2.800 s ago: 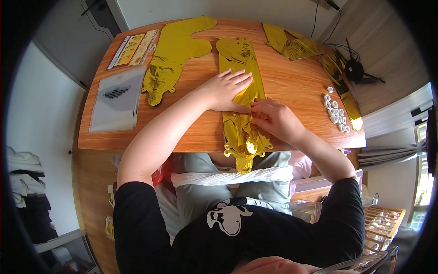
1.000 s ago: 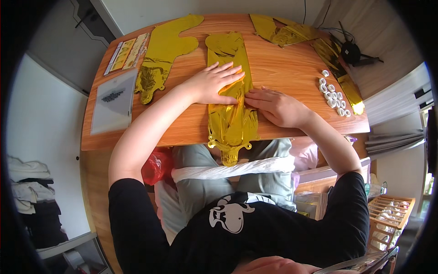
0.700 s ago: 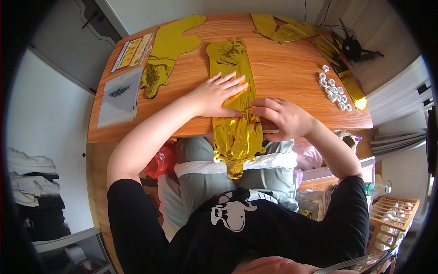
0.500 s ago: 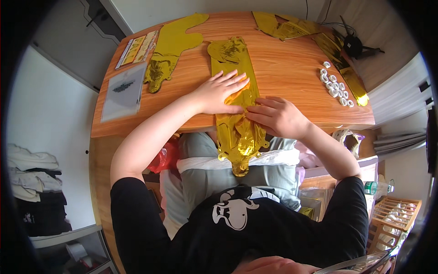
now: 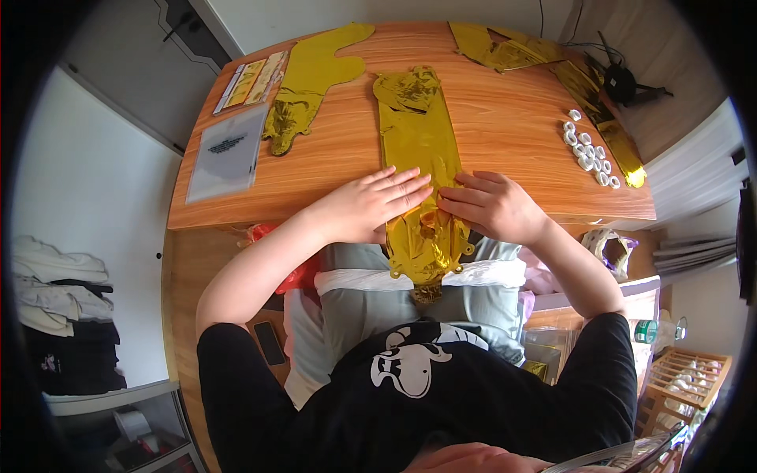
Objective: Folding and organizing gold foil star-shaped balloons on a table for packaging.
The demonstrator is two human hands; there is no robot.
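Note:
A flat gold foil balloon (image 5: pixel 419 142) lies lengthwise on the wooden table, and its crinkled near end hangs over the front edge above my lap. My left hand (image 5: pixel 369 206) rests on its left side near that edge, palm down with fingers stretched out. Opposite it, my right hand (image 5: pixel 498 210) lays its extended fingers on the balloon's right side. A narrow gap of foil shows between the two sets of fingertips. Neither thumb can be made out clearly.
Another gold foil balloon (image 5: pixel 315 79) lies at the far left, beside a printed card (image 5: pixel 251 82) and a clear plastic sleeve (image 5: pixel 226 154). White rings (image 5: pixel 587 150) cluster at the right, near more gold foil (image 5: pixel 512 51) and a black stand-like object (image 5: pixel 619 83).
My left hand has slid toward me, down the balloon to the table's front edge. My right hand has stayed close to its place. The balloon's near tip hangs lower and looks more foreshortened.

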